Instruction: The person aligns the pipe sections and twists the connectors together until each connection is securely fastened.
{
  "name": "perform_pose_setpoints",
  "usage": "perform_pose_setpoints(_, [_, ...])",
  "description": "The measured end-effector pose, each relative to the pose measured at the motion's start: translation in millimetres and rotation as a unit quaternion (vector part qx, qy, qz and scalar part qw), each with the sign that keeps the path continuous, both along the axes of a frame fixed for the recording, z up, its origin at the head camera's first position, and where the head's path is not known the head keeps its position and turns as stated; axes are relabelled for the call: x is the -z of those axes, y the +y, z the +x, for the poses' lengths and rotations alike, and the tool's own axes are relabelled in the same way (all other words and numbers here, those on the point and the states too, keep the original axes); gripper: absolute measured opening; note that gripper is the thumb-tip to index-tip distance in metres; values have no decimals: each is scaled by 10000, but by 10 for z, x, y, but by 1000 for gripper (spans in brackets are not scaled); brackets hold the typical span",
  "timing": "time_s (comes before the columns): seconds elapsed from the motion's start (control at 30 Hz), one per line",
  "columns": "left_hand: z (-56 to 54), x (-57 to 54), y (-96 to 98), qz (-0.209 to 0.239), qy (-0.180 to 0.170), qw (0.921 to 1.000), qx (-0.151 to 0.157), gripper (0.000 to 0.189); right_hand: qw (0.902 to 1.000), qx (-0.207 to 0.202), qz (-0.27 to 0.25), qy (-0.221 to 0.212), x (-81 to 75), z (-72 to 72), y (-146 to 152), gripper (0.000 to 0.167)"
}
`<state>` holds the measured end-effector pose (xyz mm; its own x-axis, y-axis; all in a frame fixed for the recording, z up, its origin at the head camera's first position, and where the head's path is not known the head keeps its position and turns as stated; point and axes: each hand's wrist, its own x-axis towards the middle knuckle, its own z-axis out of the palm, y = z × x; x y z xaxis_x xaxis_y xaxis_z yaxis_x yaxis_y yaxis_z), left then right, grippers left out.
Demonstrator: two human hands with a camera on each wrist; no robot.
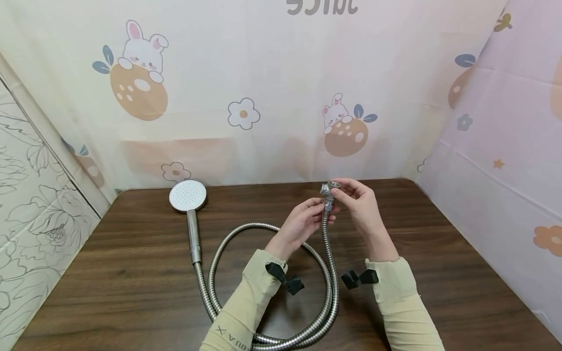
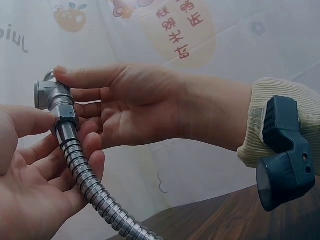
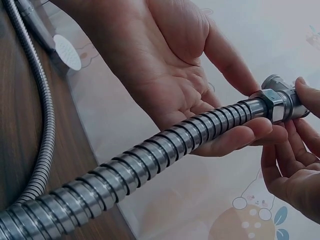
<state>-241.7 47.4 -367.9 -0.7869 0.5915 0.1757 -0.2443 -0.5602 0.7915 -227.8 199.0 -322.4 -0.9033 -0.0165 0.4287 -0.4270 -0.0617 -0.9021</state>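
A flexible metal shower hose (image 1: 332, 273) rises from the table to a chrome branched fitting (image 1: 325, 190) at its end. My left hand (image 1: 303, 222) holds the hose end from the left, thumb and fingers at the hex nut (image 3: 269, 102) below the fitting. In the right wrist view the hose lies across the left hand's fingers (image 3: 230, 142). From the right, my right hand (image 1: 362, 202) pinches the fitting between thumb and fingers. A threaded round opening faces up at its top. Both hands are raised above the table's far part.
A round white-faced shower head (image 1: 188, 196) with a chrome handle lies on the left of the dark wooden table (image 1: 131, 253), joined to a hose. The hose loops across the middle. A printed curtain (image 1: 272, 161) stands behind the table. Each wrist carries a black camera mount (image 1: 284, 279).
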Motion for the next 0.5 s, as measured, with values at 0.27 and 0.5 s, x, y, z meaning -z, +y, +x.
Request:
perform_pose_setpoints(0.27, [-6, 18, 7, -143, 72, 9998, -69, 28, 10000, -29, -9, 27, 5, 5, 9, 18])
perform_pose_setpoints(0.5, [-2, 18, -6, -78, 128, 9999, -72, 21, 10000, 4, 66, 15, 3, 5, -2, 19])
